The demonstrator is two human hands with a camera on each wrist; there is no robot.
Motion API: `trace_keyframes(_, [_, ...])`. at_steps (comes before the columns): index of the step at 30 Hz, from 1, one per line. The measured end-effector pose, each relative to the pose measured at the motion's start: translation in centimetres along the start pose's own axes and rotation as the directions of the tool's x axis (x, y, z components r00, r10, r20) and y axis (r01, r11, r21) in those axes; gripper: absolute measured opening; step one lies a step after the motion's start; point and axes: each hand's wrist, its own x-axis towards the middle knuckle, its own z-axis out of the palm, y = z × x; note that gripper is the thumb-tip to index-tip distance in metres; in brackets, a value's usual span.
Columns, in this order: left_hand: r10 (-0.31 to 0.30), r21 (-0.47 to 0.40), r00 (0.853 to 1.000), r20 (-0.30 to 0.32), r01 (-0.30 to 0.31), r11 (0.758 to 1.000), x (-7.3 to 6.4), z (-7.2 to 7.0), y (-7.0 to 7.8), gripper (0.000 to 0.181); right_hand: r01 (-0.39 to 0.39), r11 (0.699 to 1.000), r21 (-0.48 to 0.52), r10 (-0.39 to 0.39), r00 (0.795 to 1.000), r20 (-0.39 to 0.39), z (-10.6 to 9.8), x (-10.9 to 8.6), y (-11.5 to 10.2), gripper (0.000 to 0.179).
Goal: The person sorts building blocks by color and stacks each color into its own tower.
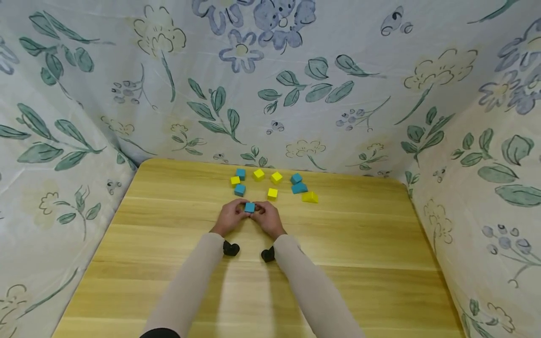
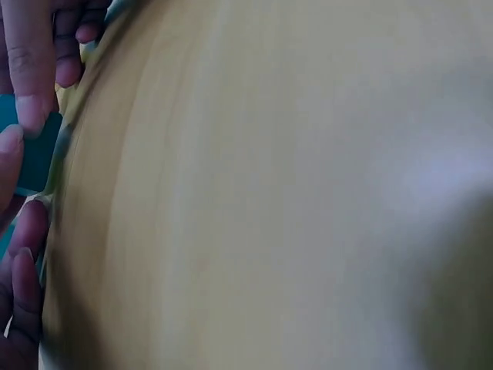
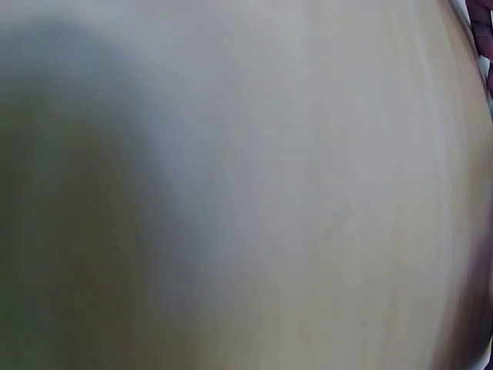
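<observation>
Between the fingertips of both hands is a blue block (image 1: 250,207), low over the wooden table in the head view. My left hand (image 1: 230,217) pinches it from the left, and my right hand (image 1: 269,219) pinches it from the right. At the left edge of the left wrist view, two thumbs press on the face of the same blue block (image 2: 38,158), with other fingers curled around it. Just beyond the hands stand a blue block (image 1: 239,190) and a yellow block (image 1: 272,194). Only bits of fingers (image 3: 482,31) show in the right wrist view; the block is out of sight there.
Farther back on the wooden table (image 1: 359,244) are a blue block (image 1: 240,174), yellow blocks (image 1: 259,174), and, to the right, a blue piece (image 1: 299,188) beside a yellow wedge-shaped block (image 1: 310,197). Floral cloth (image 1: 236,117) hangs behind and along both sides.
</observation>
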Motion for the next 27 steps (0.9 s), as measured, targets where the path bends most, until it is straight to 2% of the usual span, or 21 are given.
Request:
trace_keyframes(6, [0.026, 0.015, 1.0, -0.009, -0.026, 1.0, -2.1, -1.7, -0.6, 0.036, 0.064, 0.998, 0.014, -0.064, 0.998, 0.023, 1.3, -1.2, -1.1, 0.036])
trace_keyframes(15, [0.024, 0.052, 0.999, -0.04, -0.022, 0.998, -5.0, -3.6, -2.2, 0.04, 0.096, 0.995, 0.023, -0.096, 0.995, 0.04, 3.9, -2.4, -2.4, 0.034])
trace_keyframes(22, [0.012, 0.037, 0.997, -0.079, -0.009, 0.999, -6.5, -4.2, -3.0, 0.04, 0.111, 0.988, -0.104, -0.108, 0.994, 0.035, 5.1, -3.2, -3.0, 0.036])
trace_keyframes(27, [0.018, 0.044, 0.995, -0.098, -0.014, 0.999, -6.6, -4.1, -3.3, 0.041, 0.1, 0.986, -0.131, -0.096, 0.995, 0.033, 5.2, -3.4, -3.3, 0.036])
